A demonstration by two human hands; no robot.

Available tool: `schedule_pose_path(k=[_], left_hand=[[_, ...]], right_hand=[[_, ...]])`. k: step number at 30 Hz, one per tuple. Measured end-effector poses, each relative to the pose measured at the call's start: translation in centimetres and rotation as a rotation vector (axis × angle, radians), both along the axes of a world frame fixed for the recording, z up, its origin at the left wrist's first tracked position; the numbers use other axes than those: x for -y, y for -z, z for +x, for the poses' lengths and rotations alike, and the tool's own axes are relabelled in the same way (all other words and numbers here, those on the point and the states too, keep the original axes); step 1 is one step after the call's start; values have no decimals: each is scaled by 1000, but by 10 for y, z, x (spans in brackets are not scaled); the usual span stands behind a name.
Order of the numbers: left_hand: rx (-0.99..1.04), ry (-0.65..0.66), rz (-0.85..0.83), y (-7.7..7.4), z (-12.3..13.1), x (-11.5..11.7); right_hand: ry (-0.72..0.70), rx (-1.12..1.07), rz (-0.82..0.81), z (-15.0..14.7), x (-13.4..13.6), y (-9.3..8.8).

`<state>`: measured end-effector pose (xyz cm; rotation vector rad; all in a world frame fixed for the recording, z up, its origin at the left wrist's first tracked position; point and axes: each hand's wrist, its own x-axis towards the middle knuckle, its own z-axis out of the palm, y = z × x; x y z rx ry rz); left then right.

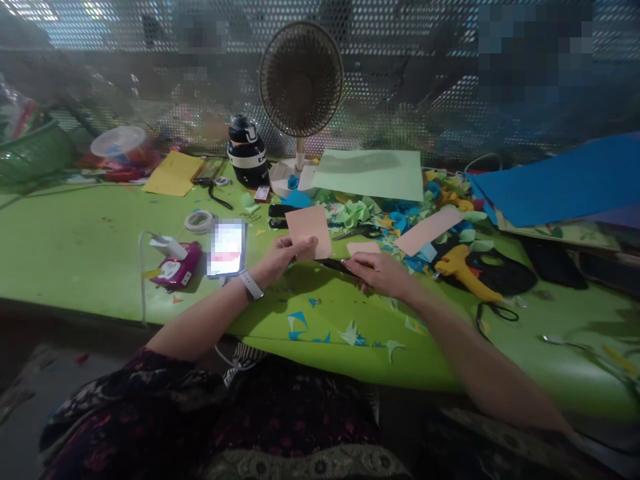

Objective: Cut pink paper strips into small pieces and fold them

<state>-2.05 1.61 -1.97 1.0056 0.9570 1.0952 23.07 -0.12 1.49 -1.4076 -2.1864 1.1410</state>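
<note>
Between the thumb and fingers of my left hand (pixel 286 259) is a square of pale pink paper (pixel 309 230), held up over the table. My right hand (pixel 377 272) is closed around dark scissors (pixel 333 266), whose blades point left, below the paper's lower edge. Fingers cover the handles. A smaller pink piece (pixel 363 248) shows just behind my right hand; whether the hand touches it I cannot tell. Farther back lies a second pair of dark scissors (pixel 367 233), near a heap of green, blue and yellow paper scraps (pixel 355 212).
A fan (pixel 301 80) and a dark bottle (pixel 246 153) stand at the back. Left are a phone (pixel 226 250), tape roll (pixel 200 221) and purple power block (pixel 176 267). Right are a yellow glue gun (pixel 465 270), pink strip (pixel 430 230) and blue sheets (pixel 565 183). Cut-offs (pixel 353 333) lie in front.
</note>
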Motion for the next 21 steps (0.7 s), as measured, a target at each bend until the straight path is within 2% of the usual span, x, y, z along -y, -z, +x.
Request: schedule_pose_path(k=[21], left_hand=[[32, 27, -44, -3, 4, 5]], right_hand=[[-37, 98, 84, 1, 2, -4]])
